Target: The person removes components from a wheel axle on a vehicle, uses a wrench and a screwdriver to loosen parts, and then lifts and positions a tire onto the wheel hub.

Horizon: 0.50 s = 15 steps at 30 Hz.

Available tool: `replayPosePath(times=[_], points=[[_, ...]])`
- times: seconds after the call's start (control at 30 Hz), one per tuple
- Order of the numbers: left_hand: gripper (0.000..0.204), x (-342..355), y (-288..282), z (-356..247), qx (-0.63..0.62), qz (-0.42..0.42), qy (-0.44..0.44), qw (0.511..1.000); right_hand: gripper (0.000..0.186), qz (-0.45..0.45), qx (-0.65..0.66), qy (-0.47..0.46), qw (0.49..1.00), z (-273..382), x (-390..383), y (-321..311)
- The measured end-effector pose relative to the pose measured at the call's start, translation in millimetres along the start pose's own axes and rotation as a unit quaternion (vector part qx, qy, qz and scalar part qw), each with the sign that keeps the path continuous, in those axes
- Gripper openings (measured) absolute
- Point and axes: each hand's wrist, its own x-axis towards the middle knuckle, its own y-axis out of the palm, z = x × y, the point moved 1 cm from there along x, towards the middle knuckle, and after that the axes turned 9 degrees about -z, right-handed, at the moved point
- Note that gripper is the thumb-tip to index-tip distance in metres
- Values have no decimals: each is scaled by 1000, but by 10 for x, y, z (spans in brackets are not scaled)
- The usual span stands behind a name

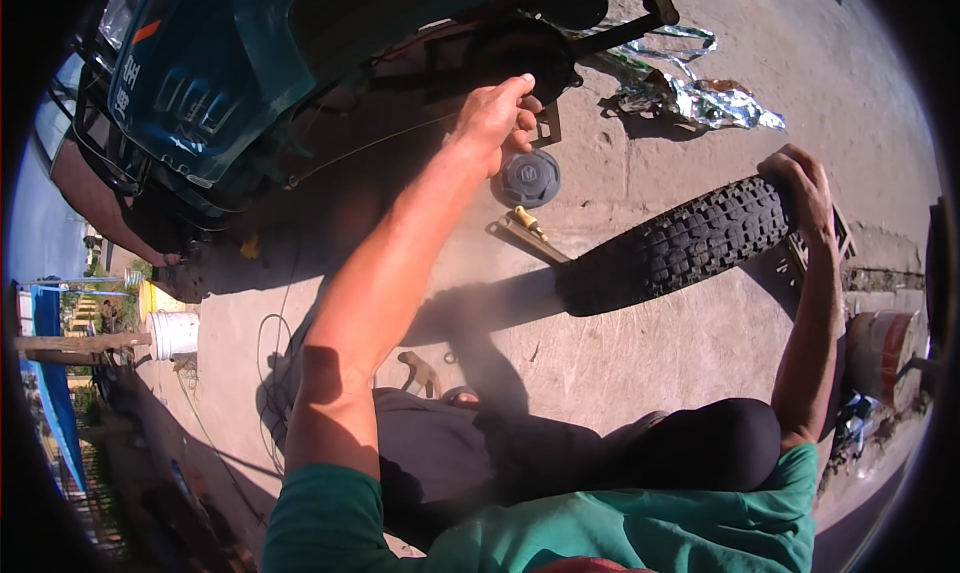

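Observation:
My right hand (803, 178) grips the top of a black knobbly tire (685, 238), which stands tilted on the concrete at the right. My left hand (498, 123) is stretched forward beside the dark wheel hub (515, 58) under a teal vehicle (190, 103). Its fingers are curled in; what they hold, if anything, cannot be made out. Just below that hand lies a round dark grey cap (529, 179). Between the cap and the tire, a brass-coloured fitting (526, 219) rests by a narrow metal bar (530, 241).
Crumpled silver foil (715, 103) lies at the far right. A claw hammer (421, 375) is on the ground near my legs. At the left stands a white bucket (173, 335), with a thin cable (268, 373) trailing nearby. A stained bucket (880, 355) stands at the right edge.

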Motion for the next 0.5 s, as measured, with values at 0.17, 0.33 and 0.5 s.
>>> replayPosePath(times=[0.17,0.33,0.5], points=[[43,29,39,95,6,-11,34,999,30,7,-8,-5,1000,-3,-5,31],[40,77,1,85,-38,3,-10,999,25,7,46,7,999,-77,23,7],[48,60,54,-14,95,-62,21,993,27,-14,42,12,999,-54,-8,78]])
